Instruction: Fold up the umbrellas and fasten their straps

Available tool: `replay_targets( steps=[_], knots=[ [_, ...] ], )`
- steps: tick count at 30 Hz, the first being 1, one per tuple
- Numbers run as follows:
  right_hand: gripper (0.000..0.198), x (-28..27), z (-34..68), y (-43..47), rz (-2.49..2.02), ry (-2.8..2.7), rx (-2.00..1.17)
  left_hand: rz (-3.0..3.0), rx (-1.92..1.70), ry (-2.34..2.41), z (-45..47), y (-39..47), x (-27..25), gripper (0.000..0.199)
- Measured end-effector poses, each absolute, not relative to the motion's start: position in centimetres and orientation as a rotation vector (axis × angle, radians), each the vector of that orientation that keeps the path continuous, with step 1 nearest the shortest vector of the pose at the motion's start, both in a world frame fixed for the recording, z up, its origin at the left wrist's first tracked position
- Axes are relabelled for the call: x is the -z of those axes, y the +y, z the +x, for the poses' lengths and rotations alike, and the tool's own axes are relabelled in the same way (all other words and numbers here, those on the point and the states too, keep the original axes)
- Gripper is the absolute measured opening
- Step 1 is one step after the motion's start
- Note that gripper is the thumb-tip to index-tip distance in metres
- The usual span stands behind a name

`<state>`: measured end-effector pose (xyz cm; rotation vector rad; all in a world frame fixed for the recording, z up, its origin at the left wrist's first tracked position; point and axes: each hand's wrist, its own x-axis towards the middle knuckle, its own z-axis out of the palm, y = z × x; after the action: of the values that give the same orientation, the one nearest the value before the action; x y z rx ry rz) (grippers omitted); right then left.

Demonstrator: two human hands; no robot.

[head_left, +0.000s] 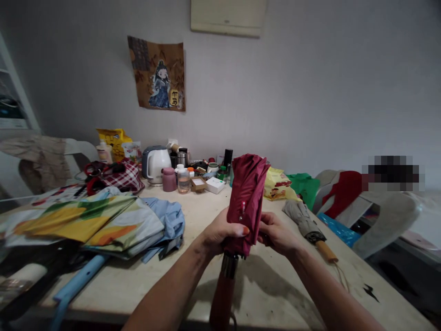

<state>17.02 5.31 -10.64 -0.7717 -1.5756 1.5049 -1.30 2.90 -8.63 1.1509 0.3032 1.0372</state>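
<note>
A maroon folding umbrella [246, 197] stands nearly upright over the table, its canopy gathered into loose folds and its dark red handle [222, 299] pointing down toward me. My left hand [223, 232] is wrapped around the lower canopy, thumb lying across the front. On the other side, my right hand [275, 232] pinches the canopy's right edge with bent fingers; the exact bit of fabric between them is partly hidden. Right of my hands lies a grey folded umbrella [303, 223] with a wooden handle. Loosely folded umbrellas, one a yellow, green and white patterned umbrella [103, 220], lie at left.
A white kettle [158, 163], a pink jar [169, 179], a clear bottle [183, 181] and small boxes [215, 185] stand at the table's back. A yellow snack bag [277, 185] and green bag [305, 187] sit back right. Chairs flank the table; another person's blurred head [392, 172] shows at right.
</note>
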Motion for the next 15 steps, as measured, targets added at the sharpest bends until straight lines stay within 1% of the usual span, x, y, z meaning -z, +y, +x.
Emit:
replay_targets(
  steps=[3,5,10,15],
  knots=[
    [0.037,10.1,17.3,5.2,-0.852,-1.630,-1.323,1.139,-1.035,0.315,-1.3,3.1,8.6,0.050],
    [0.034,10.0,17.6,5.2,-0.861,-1.609,-1.272,1.133,-1.042,0.325,-1.4,3.3,8.7,0.048],
    [0.038,10.6,18.5,5.2,-0.850,-1.326,-1.413,1.105,-1.079,0.347,-1.8,3.6,8.9,0.052],
    [0.044,10.7,18.6,4.8,-0.881,-1.309,-1.426,1.120,-1.098,0.397,-1.7,3.7,8.9,0.056]
  ],
)
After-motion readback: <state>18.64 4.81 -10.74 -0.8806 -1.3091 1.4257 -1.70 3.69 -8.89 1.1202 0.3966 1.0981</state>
